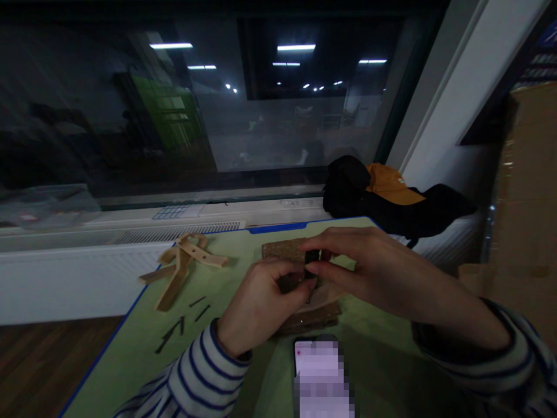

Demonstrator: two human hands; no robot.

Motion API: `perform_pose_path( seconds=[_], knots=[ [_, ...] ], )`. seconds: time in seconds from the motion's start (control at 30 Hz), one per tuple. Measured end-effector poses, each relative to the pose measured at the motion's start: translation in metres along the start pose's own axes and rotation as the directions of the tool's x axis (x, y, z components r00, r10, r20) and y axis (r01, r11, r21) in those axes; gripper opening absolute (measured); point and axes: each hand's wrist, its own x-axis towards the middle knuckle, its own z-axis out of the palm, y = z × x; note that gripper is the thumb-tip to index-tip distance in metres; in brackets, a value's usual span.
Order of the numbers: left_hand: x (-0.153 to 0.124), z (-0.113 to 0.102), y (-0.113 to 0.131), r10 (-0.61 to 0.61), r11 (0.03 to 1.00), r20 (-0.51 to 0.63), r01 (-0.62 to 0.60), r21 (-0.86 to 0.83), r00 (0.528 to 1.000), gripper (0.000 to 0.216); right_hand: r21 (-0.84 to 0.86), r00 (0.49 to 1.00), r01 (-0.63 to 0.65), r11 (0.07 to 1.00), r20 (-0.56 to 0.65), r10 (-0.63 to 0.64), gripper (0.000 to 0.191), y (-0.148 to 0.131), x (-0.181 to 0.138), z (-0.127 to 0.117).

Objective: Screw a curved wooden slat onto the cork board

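Note:
My left hand (261, 302) and my right hand (374, 267) meet over the middle of the table. Between the thumb and fingers of my right hand is a small dark block-like piece (312, 256); its kind is unclear. The fingers of my left hand are pinched together just below it, and a thin dark tip (308, 299) shows under them. What that hand grips is mostly hidden. Beneath both hands lies a brown, shiny, textured wrapping (282, 248), with a pale wooden piece (333, 295) partly covered by my right hand.
Curved wooden parts (191, 255) with holes are piled at the table's left edge. Several thin dark screw-like pieces (180, 326) lie nearby. A lit phone (319, 377) is in front of me. Beyond the green table (243, 247) are a window, a radiator (78, 284) and a black-and-orange bag (391, 191).

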Motion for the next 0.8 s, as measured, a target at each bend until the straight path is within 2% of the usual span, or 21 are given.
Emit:
perform_pose_path(
  seconds=[0.23, 0.33, 0.57, 0.8],
  knots=[
    [0.0005, -0.0019, -0.0009, -0.001, 1.0, 0.025, 0.001, -0.008, 1.0, 0.016, -0.016, 1.0, -0.009, 1.0, -0.004, 0.009, 0.015, 0.001, 0.0005, 0.0006],
    [0.0005, -0.0016, -0.0023, -0.017, 1.0, -0.011, 0.017, 0.011, 1.0, 0.013, -0.016, 1.0, -0.019, 1.0, -0.02, 0.018, 0.016, 0.001, 0.0009, 0.0012],
    [-0.0002, -0.0031, -0.0051, -0.018, 0.999, -0.02, 0.019, 0.035, 1.0, 0.008, 0.001, 0.999, 0.029, 1.0, -0.035, -0.029, 0.026, -0.0011, -0.0011, 0.0005],
    [-0.0007, -0.0023, -0.007, -0.006, 1.0, 0.008, 0.006, 0.008, 1.0, 0.012, 0.019, 0.998, 0.067, 0.998, -0.016, -0.067, 0.022, -0.002, 0.0006, 0.0009]
  ],
)
